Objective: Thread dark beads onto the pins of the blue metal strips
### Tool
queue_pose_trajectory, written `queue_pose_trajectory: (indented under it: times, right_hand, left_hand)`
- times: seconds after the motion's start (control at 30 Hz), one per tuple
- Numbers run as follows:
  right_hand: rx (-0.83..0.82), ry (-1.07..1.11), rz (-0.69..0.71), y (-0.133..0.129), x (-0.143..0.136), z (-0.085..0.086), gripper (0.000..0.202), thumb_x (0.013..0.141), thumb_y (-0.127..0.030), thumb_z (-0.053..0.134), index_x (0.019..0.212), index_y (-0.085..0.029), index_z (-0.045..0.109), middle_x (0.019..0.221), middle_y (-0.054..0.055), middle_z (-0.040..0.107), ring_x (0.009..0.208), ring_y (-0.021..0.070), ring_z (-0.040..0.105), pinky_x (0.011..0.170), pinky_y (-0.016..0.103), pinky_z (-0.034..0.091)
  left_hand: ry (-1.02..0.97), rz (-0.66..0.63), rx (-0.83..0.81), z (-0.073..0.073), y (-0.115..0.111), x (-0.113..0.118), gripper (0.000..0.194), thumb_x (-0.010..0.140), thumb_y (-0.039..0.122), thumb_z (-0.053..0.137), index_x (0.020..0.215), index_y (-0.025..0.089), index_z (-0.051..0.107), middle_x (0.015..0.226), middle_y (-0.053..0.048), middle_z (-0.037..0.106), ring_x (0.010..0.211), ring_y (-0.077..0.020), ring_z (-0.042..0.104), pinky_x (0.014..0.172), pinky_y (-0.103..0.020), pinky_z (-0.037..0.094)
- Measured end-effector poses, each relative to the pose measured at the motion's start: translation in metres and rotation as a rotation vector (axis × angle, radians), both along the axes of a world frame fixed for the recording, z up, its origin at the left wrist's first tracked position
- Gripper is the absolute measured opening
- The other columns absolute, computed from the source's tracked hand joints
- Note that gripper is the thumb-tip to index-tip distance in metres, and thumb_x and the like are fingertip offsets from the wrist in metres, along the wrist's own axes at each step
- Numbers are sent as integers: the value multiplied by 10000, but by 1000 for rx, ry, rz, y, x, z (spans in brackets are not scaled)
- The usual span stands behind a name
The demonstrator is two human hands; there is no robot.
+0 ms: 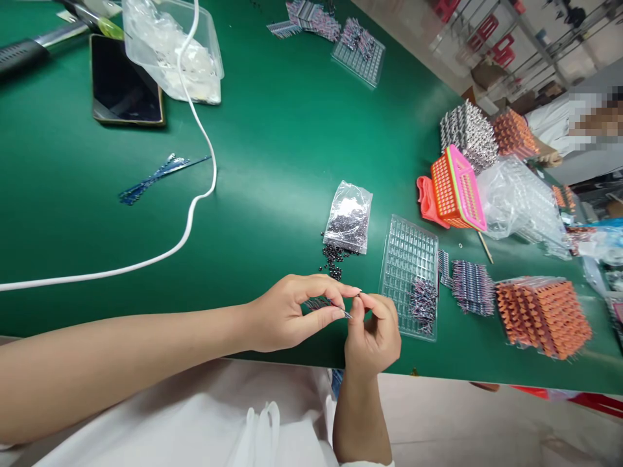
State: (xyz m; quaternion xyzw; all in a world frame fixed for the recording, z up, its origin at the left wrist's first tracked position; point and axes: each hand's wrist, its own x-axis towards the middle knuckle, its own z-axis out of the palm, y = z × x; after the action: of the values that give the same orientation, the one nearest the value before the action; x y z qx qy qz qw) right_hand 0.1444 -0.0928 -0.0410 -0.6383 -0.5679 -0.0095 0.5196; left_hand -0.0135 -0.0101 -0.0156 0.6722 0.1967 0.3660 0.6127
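My left hand (292, 311) is closed on a few thin parts with wire leads (318, 303), their ends poking out between thumb and fingers. Against its fingertips, my right hand (374, 331) pinches a tiny dark bead (359, 296) between thumb and forefinger. Just beyond the hands, loose black beads (333, 259) lie spilled by the mouth of a clear plastic bag (349, 217) holding more of them. To the right is a clear gridded tray (402, 272) with a heap of small wire-leaded parts (422, 303) at its near right corner.
Bundled parts (472, 287) and stacked orange pieces (542, 318) sit at the right, below an orange and pink basket (450, 188). A white cable (187, 227) crosses the left side near blue strips (156, 178), a phone (126, 81) and a plastic tub (214, 58). Another person (559, 126) is at far right.
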Motion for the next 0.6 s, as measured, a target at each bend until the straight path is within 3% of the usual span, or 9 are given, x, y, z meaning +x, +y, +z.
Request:
queue_pose_trajectory:
  times: [0.3,0.6]
  right_hand:
    - [17,-74,2,-1,2,0,181,886,-107,666,1021,-226,649,852,10,653,751,129,642,629,267,549]
    - [51,-229,-1,-2,5,1,238,880,-100,685,1067,-247,676,860,8,690,769,132,662,642,268,544]
  left_hand:
    - [11,-36,-87,0,0,-1,50,900,149,621,902,142,670,1148,-149,755,1065,-210,697,949,-350,540]
    - [-122,-195,-680,4,8,-2,85,873,224,703,848,156,658,1179,-113,747,1055,-192,697,912,-318,545]
